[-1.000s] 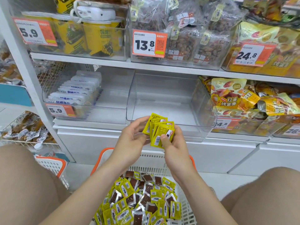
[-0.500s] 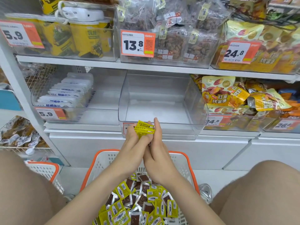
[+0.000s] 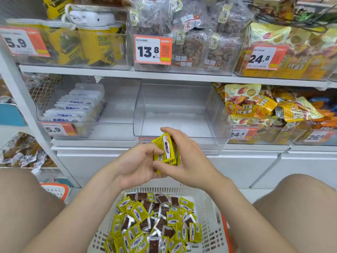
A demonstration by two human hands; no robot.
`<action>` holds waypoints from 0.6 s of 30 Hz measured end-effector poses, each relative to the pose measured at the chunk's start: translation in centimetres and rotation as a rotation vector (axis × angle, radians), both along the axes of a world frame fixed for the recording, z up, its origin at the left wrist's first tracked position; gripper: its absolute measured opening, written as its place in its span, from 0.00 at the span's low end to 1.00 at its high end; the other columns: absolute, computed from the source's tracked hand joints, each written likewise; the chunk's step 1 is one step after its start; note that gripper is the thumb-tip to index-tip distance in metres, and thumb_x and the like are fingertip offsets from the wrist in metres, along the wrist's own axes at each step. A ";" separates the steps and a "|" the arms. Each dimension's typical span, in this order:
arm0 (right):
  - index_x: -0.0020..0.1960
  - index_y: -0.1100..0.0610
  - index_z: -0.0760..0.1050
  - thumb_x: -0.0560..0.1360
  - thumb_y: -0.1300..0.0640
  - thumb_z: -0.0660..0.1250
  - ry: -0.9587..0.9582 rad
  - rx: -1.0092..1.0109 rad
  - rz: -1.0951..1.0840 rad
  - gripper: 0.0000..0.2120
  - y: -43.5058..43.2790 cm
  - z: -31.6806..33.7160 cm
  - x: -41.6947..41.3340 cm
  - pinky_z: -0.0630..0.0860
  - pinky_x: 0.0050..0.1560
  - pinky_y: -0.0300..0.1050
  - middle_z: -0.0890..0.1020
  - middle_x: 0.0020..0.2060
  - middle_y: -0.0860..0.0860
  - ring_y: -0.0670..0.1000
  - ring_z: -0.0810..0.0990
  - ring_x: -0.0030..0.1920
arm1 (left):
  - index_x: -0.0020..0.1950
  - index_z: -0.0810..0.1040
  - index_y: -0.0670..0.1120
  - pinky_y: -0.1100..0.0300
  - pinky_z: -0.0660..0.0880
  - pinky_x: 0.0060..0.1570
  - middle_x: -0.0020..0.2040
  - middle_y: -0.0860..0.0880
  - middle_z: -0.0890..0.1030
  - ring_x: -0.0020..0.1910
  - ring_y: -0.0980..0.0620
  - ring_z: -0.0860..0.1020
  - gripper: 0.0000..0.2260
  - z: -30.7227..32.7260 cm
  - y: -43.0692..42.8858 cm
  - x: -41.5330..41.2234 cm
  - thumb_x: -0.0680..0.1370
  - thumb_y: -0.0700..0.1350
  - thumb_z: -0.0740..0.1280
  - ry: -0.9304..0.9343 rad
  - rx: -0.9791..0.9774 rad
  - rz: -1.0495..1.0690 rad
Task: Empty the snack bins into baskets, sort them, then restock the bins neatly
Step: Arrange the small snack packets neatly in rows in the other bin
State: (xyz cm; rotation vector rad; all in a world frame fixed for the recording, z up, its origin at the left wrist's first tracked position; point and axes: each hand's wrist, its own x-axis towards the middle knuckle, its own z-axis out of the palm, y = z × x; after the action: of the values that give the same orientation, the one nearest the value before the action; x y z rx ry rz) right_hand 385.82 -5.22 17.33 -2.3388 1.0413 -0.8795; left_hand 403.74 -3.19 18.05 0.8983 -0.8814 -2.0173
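A small stack of yellow snack packets [image 3: 165,151] stands upright between my two hands, above the basket. My left hand [image 3: 138,164] cups the stack from the left with curled fingers. From the right, my right hand [image 3: 189,157] grips it, thumb under and fingers over the top. Right behind them sits an empty clear bin [image 3: 182,114] on the lower shelf. Below, a white basket with an orange rim [image 3: 206,207] holds several more yellow and dark packets [image 3: 155,223].
Left of the empty bin, a clear bin [image 3: 60,130] holds a row of white packets. To the right are bins of yellow and orange snack bags [image 3: 255,110]. Stocked bins fill the upper shelf [image 3: 164,74]. A second basket [image 3: 54,191] sits at lower left, beside my knee.
The fanned packets were squared between flat palms, then turned face-on and upright. Both hands dropped slightly and now grip the stack. The view shifted down toward the basket.
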 end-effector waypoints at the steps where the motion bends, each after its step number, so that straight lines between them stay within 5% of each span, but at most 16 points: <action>1: 0.78 0.49 0.62 0.75 0.46 0.76 0.012 -0.004 0.024 0.37 -0.1 0.3 0.1 0.68 0.66 0.37 0.73 0.65 0.43 0.44 0.71 0.65 | 0.61 0.80 0.45 0.52 0.78 0.49 0.54 0.42 0.83 0.46 0.46 0.82 0.16 0.4 -0.2 0.3 0.81 0.37 0.55 -0.021 -0.006 0.020; 7: 0.72 0.54 0.65 0.75 0.44 0.76 0.028 -0.077 0.093 0.33 -2.3 1.6 2.8 0.70 0.65 0.46 0.71 0.61 0.49 0.51 0.70 0.62 | 0.57 0.78 0.41 0.53 0.81 0.46 0.49 0.39 0.83 0.44 0.43 0.84 0.14 4.1 -2.3 2.5 0.79 0.38 0.54 -0.051 0.008 0.052; 10: 0.81 0.55 0.55 0.75 0.48 0.78 -0.003 0.003 0.114 0.44 -4.5 2.3 3.8 0.67 0.70 0.39 0.68 0.71 0.50 0.49 0.71 0.69 | 0.61 0.78 0.42 0.47 0.77 0.55 0.53 0.39 0.83 0.47 0.42 0.83 0.16 5.2 -4.4 3.5 0.81 0.38 0.53 -0.175 -0.055 0.105; 12: 0.84 0.49 0.47 0.74 0.52 0.79 -0.053 0.097 0.191 0.52 -6.1 3.0 3.9 0.68 0.74 0.46 0.68 0.75 0.49 0.49 0.72 0.73 | 0.62 0.79 0.43 0.49 0.74 0.47 0.53 0.40 0.83 0.44 0.44 0.81 0.16 5.5 -6.1 4.2 0.81 0.38 0.54 -0.261 -0.081 0.146; 15: 0.79 0.51 0.66 0.70 0.60 0.79 0.007 -0.026 0.269 0.41 -9.7 3.6 3.5 0.72 0.72 0.52 0.72 0.74 0.50 0.48 0.71 0.75 | 0.57 0.78 0.41 0.55 0.65 0.35 0.48 0.40 0.80 0.37 0.47 0.76 0.13 5.7 -8.4 4.7 0.79 0.38 0.55 -0.450 -0.113 0.145; 18: 0.66 0.53 0.80 0.73 0.59 0.78 0.042 -0.020 0.216 0.22 -12.9 3.7 3.8 0.79 0.58 0.47 0.81 0.65 0.50 0.47 0.78 0.66 | 0.44 0.82 0.39 0.55 0.66 0.36 0.41 0.41 0.81 0.35 0.46 0.74 0.17 6.2 -10.3 4.4 0.78 0.38 0.52 -0.484 -0.140 0.128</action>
State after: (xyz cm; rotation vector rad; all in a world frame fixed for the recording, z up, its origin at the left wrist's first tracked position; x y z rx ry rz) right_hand 389.60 -18.17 21.05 -2.4399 0.7791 -0.7650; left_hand 408.15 -13.51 24.27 1.3539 -1.1745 -1.6289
